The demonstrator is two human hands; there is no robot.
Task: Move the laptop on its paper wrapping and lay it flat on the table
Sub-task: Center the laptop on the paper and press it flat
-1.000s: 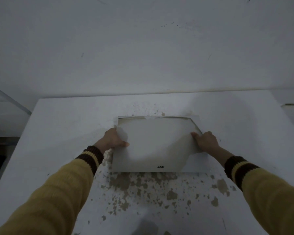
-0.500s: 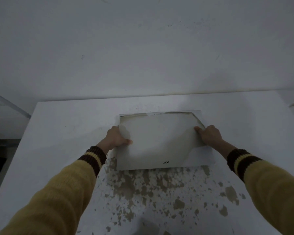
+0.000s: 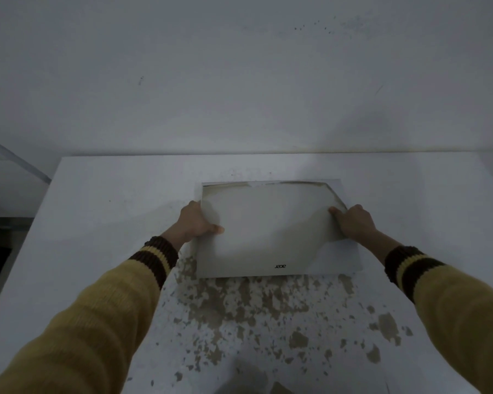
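we clamp our left hand [image 3: 195,223] and right hand [image 3: 355,221] on opposite edges of the laptop [image 3: 268,228], its paper wrapping [image 3: 339,258] beneath, on the table [image 3: 111,209].

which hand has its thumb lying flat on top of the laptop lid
The left hand: its thumb stretches across the laptop lid. The right hand grips the edge where the paper wrapping is torn.
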